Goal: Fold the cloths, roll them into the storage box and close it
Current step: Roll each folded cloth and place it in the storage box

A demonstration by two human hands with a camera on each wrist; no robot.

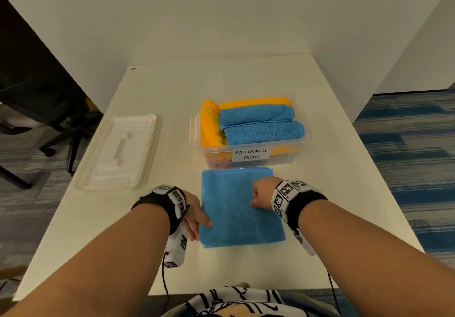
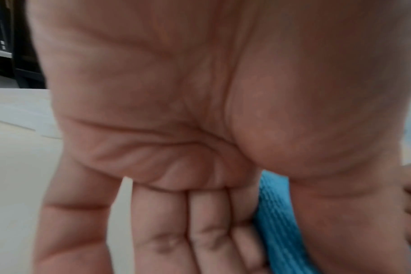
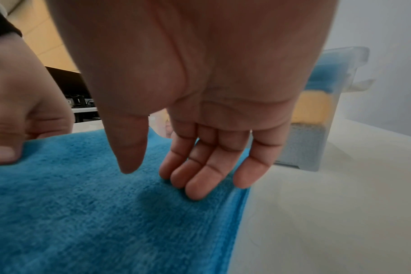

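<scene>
A folded blue cloth [image 1: 238,208] lies flat on the white table just in front of the clear storage box [image 1: 285,155]. The box is open and holds rolled blue cloths [image 1: 261,124] and yellow cloths [image 1: 211,127]. My left hand [image 1: 200,228] pinches the cloth's left edge, thumb on top; the left wrist view shows its fingers [image 2: 209,231] stretched beside the blue cloth [image 2: 277,222]. My right hand [image 1: 256,198] is relaxed above the cloth's right half, and its fingertips [image 3: 197,192] touch the blue cloth [image 3: 82,213] near the right edge. The box [image 3: 340,74] stands just beyond.
The box's clear lid [image 1: 118,151] lies upside up on the table's left side. An office chair [image 1: 61,124] stands off the table's left edge. Bare table [image 1: 344,181] lies to the right of the cloth and box; walls close the back and right.
</scene>
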